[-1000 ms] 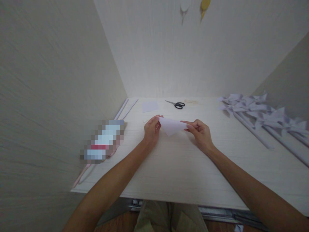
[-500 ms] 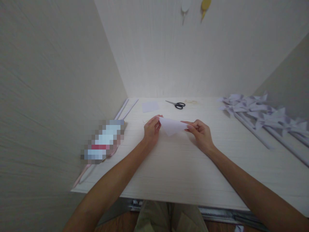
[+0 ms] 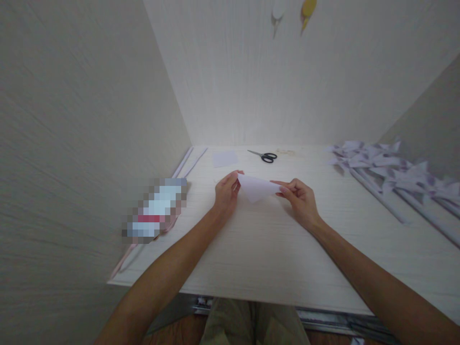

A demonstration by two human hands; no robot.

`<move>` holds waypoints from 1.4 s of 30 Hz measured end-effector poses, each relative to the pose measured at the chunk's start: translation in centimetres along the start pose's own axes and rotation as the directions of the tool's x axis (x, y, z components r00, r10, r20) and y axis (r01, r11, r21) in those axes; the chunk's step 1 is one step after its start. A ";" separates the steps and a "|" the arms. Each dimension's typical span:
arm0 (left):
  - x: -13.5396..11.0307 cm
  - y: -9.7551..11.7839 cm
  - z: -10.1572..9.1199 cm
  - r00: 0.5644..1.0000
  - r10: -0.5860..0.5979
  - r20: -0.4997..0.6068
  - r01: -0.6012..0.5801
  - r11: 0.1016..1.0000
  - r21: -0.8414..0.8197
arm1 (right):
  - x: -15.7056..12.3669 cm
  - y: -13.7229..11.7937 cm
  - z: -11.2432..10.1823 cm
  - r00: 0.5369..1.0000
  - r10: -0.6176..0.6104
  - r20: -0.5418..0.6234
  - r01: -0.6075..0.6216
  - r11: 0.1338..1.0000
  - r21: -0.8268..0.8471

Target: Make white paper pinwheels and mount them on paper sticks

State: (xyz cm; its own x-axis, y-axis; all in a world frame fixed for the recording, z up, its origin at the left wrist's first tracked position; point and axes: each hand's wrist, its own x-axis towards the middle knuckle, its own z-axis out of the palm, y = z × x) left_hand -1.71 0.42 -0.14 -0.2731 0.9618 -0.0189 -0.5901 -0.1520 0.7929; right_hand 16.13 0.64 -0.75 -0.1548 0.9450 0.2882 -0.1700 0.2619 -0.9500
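A white sheet of paper (image 3: 256, 188), looking like a triangle with its point toward me, is stretched between my two hands above the table. My left hand (image 3: 227, 190) pinches its left corner. At the opposite corner, my right hand (image 3: 299, 195) grips the paper between thumb and fingers. Just beyond the hands lie a pair of scissors (image 3: 268, 157) with black handles and a flat square of pale paper (image 3: 224, 158).
Several white paper pinwheels (image 3: 388, 167) on rolled sticks lie at the right of the white table (image 3: 251, 258). A blurred-out phone-like object (image 3: 158, 206) is at the left, near thin paper rolls (image 3: 183, 162). Walls stand behind and on both sides. Hooks (image 3: 308, 8) hang above.
Both hands keep the same hold on the paper. The whole view has shifted very slightly; nothing else visibly moves.
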 end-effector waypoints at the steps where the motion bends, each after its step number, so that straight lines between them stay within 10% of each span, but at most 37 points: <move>1: 0.0 0.0 0.0 1.000 0.001 -0.001 -0.001 1.000 -0.001 | 0.0 0.0 0.0 1.000 0.002 -0.001 -0.002 1.000 0.004; 42: -0.2 -0.1 0.2 0.992 0.118 -0.054 -0.104 0.973 0.205 | 0.4 0.9 -0.4 0.998 0.054 -0.044 -0.046 0.982 0.182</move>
State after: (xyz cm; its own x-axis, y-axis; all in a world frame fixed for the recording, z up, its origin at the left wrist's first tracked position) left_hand -1.48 0.32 -0.06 -0.3813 0.9235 0.0417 -0.3899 -0.2016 0.8985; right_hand 16.31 1.36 -1.54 -0.1213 0.9655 0.2305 -0.3366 0.1784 -0.9246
